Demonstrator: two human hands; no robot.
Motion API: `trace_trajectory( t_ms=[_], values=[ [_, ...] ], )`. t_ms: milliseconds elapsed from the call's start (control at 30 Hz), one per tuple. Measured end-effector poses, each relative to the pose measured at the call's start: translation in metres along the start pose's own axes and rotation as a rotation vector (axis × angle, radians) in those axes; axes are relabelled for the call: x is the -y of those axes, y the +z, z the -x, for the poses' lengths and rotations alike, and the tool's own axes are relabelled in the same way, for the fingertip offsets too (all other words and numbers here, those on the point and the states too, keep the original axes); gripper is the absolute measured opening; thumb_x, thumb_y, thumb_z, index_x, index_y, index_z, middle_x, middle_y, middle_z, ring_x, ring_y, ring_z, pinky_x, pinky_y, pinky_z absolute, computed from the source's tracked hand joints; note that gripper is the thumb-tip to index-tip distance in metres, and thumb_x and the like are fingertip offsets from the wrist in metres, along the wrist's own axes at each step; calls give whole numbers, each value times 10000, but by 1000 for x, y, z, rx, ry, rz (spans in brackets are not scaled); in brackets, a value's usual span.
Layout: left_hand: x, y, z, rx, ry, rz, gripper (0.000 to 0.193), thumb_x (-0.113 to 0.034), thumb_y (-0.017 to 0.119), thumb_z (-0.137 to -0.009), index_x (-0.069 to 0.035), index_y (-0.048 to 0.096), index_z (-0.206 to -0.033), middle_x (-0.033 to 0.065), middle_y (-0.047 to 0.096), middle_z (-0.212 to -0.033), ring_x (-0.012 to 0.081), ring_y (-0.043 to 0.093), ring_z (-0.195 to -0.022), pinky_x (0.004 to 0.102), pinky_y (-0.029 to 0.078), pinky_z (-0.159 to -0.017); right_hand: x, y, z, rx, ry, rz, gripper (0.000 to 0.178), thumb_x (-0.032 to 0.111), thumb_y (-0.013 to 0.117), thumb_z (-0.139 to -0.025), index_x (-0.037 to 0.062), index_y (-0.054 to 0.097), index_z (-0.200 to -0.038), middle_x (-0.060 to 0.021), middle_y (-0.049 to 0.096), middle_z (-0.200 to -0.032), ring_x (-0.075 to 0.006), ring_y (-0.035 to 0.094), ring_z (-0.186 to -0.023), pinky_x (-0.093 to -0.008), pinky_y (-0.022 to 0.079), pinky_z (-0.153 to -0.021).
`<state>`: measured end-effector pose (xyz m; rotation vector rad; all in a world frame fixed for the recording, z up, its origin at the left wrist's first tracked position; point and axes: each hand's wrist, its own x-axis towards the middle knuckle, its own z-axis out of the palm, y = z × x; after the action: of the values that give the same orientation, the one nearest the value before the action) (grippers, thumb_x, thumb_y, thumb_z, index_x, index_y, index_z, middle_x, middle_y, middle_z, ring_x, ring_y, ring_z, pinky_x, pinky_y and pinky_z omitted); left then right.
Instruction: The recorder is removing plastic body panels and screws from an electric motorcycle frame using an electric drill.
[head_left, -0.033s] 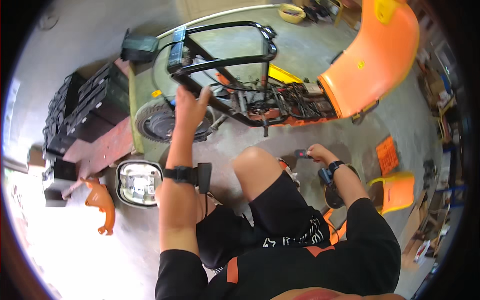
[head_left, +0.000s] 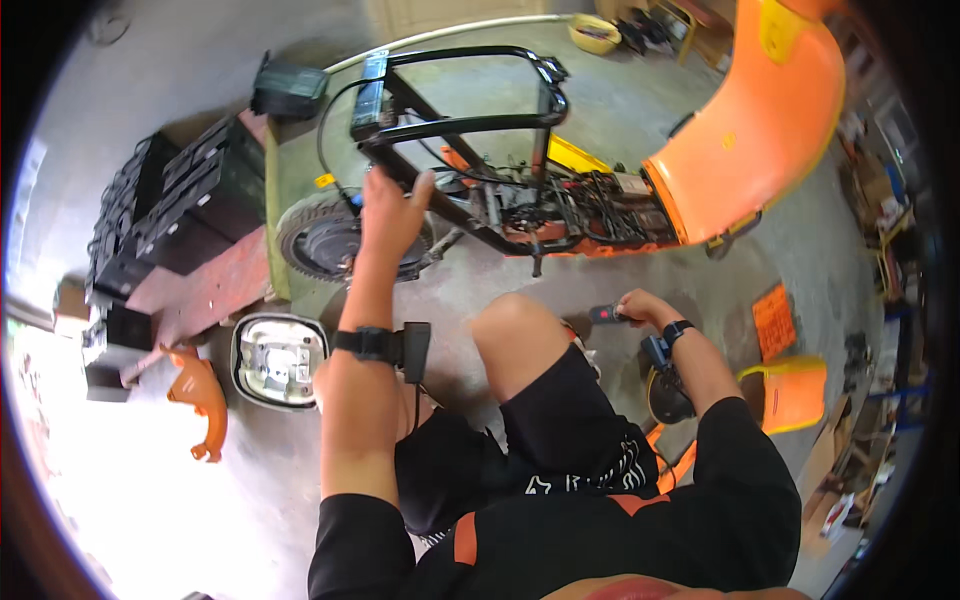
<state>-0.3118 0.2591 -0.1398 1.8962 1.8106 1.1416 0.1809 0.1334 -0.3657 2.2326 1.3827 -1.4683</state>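
Stripped scooter (head_left: 515, 215) stands across floor (head_left: 450, 305), twd its far edge. Blk frame (head_left: 455, 127) rises at scooter's L end; org. front panel (head_left: 745, 150) at R end. Rear wheel (head_left: 308, 240) below frame. Wht-lined shell (head_left: 280, 385) on floor, L of L forearm. L hand (head_left: 393, 215) by frame's lower rear corner: fingers part-spread, thumb apart, nothing seen in grasp; can't tell if touching frame. R hand (head_left: 641, 306), R of bent knee: fingers curled round end of small dk device (head_left: 604, 314).
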Motion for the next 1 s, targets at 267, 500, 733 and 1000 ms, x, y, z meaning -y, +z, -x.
trace_trajectory(
  t_ms=[267, 500, 733, 1000],
  values=[
    [-44, -12, 36, -592, 80, -104, 723, -235, 663, -815, 120, 292, -1324, 313, 378, -1309, 470, 374, -1213, 511, 336, -1021, 154, -61, 147, 142, -135, 96, 198, 205, 597, -914, 53, 667, -1021, -49, 648, -800, -137, 635, -612, -305, 533, -584],
    [-96, -36, 79, -22, 841, 344, 558, -245, 754, -722, -27, 530, -1184, 167, 514, -1251, 346, 505, -1144, 439, 395, -983, 271, -85, 307, 43, -542, 260, 154, 115, 608, -888, -1, 631, -985, -35, 619, -821, -122, 601, -673, -288, 488, -644],
    [-114, -38, 116, 173, 648, 271, 695, -280, 747, -711, -22, 435, -1276, 173, 551, -1208, 341, 557, -1093, 414, 456, -898, 350, -57, 375, 56, -752, 445, 162, 132, 611, -888, -2, 626, -977, -58, 625, -792, -145, 588, -689, -315, 471, -645],
    [-75, -76, 118, 202, 10, 362, 576, -378, 788, -658, -3, 523, -1007, 193, 649, -766, 380, 644, -733, 446, 509, -675, 363, -34, 339, -470, -1307, -309, 221, 212, 555, -959, 0, 596, -1009, -79, 679, -920, -170, 622, -899, -307, 455, -882]
  ],
)
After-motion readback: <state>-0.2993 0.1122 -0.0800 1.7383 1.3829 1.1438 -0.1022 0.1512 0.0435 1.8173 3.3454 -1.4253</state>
